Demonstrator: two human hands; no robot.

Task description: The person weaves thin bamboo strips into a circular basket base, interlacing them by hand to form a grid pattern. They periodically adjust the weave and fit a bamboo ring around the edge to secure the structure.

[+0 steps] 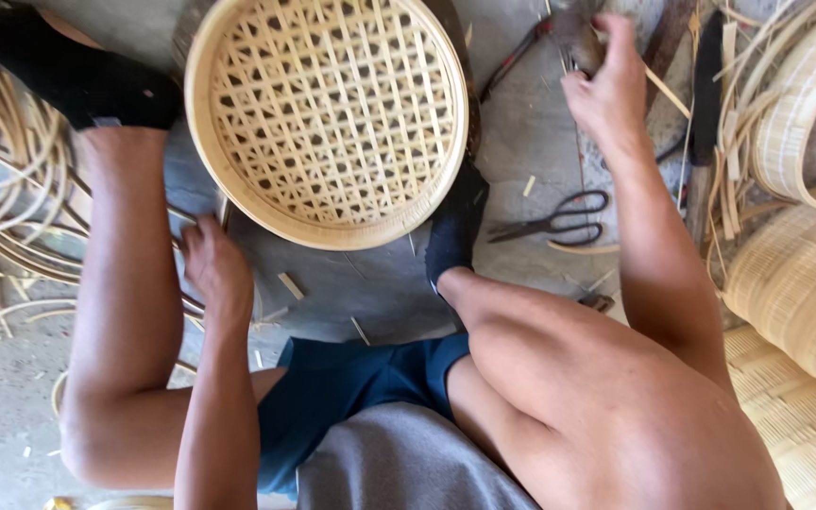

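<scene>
— What sits in front of you?

— A round, shallow woven bamboo tray point(327, 118) with an open lattice bottom, lying on the grey concrete floor point(531, 151) between my two feet in black socks. I see only the lattice inside it.

— And your hands?

— My left hand point(214, 269) is down on the floor just beside the tray's near rim, fingers curled downward; whether they grip anything I cannot tell. My right hand point(606, 85) is up past the tray's right side, fingers closed round a dark, rounded tool head point(573, 38) with a thin reddish handle running from it.

— Anything else nearby?

— Black-handled scissors point(559, 222) lie on the floor near my right forearm. Pale woven bamboo baskets point(800, 283) are stacked at my right, with a bamboo hoop point(790, 123) above them. Loose bamboo strips point(2, 198) coil at my left.
</scene>
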